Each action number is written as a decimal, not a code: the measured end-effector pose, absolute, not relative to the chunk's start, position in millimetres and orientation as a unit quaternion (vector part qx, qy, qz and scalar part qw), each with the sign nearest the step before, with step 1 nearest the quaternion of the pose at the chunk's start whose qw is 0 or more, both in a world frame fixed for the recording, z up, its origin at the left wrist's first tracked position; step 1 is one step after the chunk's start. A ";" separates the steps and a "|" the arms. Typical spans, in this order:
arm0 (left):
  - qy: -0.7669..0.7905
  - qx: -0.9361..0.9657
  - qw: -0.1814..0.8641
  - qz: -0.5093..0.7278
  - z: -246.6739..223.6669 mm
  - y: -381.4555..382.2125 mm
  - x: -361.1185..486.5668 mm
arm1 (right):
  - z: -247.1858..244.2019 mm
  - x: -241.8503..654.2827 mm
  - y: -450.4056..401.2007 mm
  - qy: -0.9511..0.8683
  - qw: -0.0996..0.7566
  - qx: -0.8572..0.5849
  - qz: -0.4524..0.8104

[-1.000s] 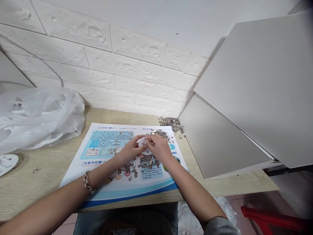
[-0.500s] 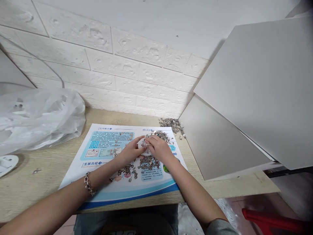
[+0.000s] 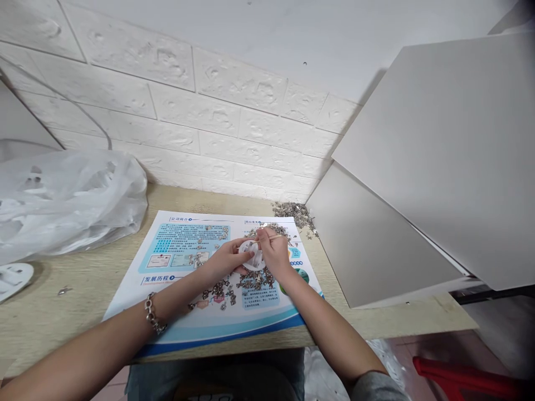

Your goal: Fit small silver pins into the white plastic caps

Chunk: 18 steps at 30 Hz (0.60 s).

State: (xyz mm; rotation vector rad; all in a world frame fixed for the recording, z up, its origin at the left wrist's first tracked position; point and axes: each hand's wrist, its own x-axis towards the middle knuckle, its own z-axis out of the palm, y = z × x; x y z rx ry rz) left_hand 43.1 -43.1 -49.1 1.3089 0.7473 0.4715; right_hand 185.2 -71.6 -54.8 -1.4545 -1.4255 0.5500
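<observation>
My left hand (image 3: pixel 228 259) is closed on the edge of a round white plastic disc (image 3: pixel 256 263) with raised or cut-out shapes on its face. The thumb lies over the disc's face and the other fingers are mostly behind it. A thin pale stick (image 3: pixel 276 238) is pinched in my right hand (image 3: pixel 276 256), just above the disc's right side. Its tip is too small to make out. Small silvery metal pieces (image 3: pixel 258 279) lie heaped below and behind the disc, on a printed paper sheet (image 3: pixel 179 326).
Another pile of metal pieces (image 3: pixel 292 211) is by the wall. At the left lie a translucent plastic bag (image 3: pixel 71 200) with white parts inside and a second white disc (image 3: pixel 14 280). Large grey-white boards (image 3: pixel 384 245) lean at the right. A red object (image 3: pixel 455 376) stands below the table.
My right hand has drawn back slightly from the disc and turned, so the stick now lies across above it. More of the disc's face shows. My left hand keeps its hold.
</observation>
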 end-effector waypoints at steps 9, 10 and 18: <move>0.329 0.604 0.696 0.205 -47.6 -43.0 42.6 | -56.9 185.6 -70.2 -0.615 0.480 -0.586 0.220; 0.332 0.609 0.691 0.203 -47.1 -43.1 42.2 | -57.2 185.5 -70.2 -0.616 0.480 -0.585 0.218; 0.336 0.647 0.658 0.186 -43.9 -43.2 38.5 | -59.9 184.9 -68.5 -0.627 0.471 -0.587 0.203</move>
